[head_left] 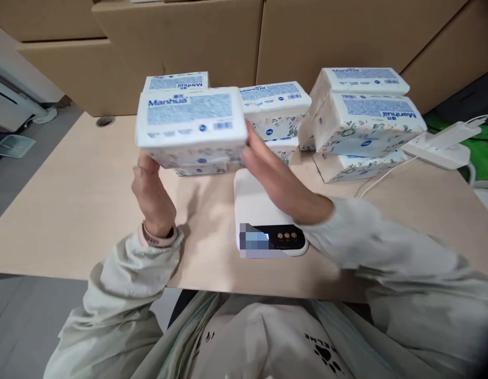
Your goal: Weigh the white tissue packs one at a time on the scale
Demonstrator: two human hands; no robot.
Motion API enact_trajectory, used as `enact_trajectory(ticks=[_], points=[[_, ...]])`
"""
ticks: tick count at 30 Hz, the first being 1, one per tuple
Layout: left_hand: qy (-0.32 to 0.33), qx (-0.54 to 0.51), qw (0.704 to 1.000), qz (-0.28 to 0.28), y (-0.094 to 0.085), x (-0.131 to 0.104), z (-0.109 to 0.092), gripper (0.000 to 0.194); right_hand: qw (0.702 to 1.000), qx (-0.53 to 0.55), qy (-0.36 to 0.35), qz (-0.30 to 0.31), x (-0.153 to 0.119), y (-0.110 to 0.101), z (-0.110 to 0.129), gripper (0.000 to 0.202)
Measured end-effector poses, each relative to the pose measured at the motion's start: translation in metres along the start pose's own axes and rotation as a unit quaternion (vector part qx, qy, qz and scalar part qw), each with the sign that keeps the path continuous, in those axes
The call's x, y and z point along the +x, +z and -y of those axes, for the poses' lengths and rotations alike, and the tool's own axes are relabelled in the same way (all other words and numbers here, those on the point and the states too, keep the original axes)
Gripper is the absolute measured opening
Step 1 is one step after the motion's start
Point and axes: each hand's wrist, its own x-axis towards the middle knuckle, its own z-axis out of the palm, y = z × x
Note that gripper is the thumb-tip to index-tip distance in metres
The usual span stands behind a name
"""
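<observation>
Between my two hands is a white and blue tissue pack (190, 116) marked "Manhua", raised over the table in front of other packs. My left hand (151, 192) grips its lower left side, fingers partly hidden behind it. At the pack's right end, my right hand (271, 171) presses with its fingers, the forearm passing over a white digital scale (249, 197). The scale's display is blurred out and its plate is partly covered by my right arm. Just behind the held pack, another tissue pack (168, 82) shows its top.
Stacked tissue packs stand at the middle back (275, 100) and at the right (370, 123). A white power strip (441, 147) with a thin cable lies on the table's right side. Large cardboard boxes (188, 42) wall the back edge. A cable hole (105, 121) is at the far left.
</observation>
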Motion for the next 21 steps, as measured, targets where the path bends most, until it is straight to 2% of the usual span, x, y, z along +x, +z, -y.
enact_trajectory(ticks=[2,4,6,8,11,14,17,21], points=[[-0.017,-0.017,1.000,-0.003,0.009,-0.024,-0.010,0.050,0.999,-0.019,0.010,-0.035,-0.048,-0.009,0.007,0.069],[-0.055,-0.027,0.997,0.039,0.016,-0.047,-0.018,0.045,0.996,-0.022,0.048,-0.076,-0.090,-0.017,0.005,0.066],[-0.084,-0.042,0.992,0.088,0.020,-0.064,-0.019,0.045,0.992,-0.003,0.086,-0.096,-0.121,-0.023,-0.003,0.067],[-0.088,-0.059,0.987,0.119,0.022,-0.074,-0.016,0.045,0.988,0.021,0.112,-0.105,-0.139,-0.028,-0.014,0.067],[-0.080,-0.055,0.981,0.170,0.023,-0.078,-0.007,0.047,0.984,0.044,0.121,-0.125,-0.149,-0.033,-0.031,0.062],[-0.057,-0.040,0.977,0.200,0.026,-0.075,-0.003,0.048,0.975,0.044,0.105,-0.192,-0.147,-0.037,-0.046,0.052],[-0.066,-0.037,0.986,0.148,0.030,-0.071,-0.004,0.042,0.949,0.027,0.055,-0.309,-0.142,-0.041,-0.056,0.038],[-0.115,-0.059,0.990,0.061,0.032,-0.068,-0.002,0.029,0.899,0.008,0.002,-0.438,-0.138,-0.049,-0.063,0.032]])
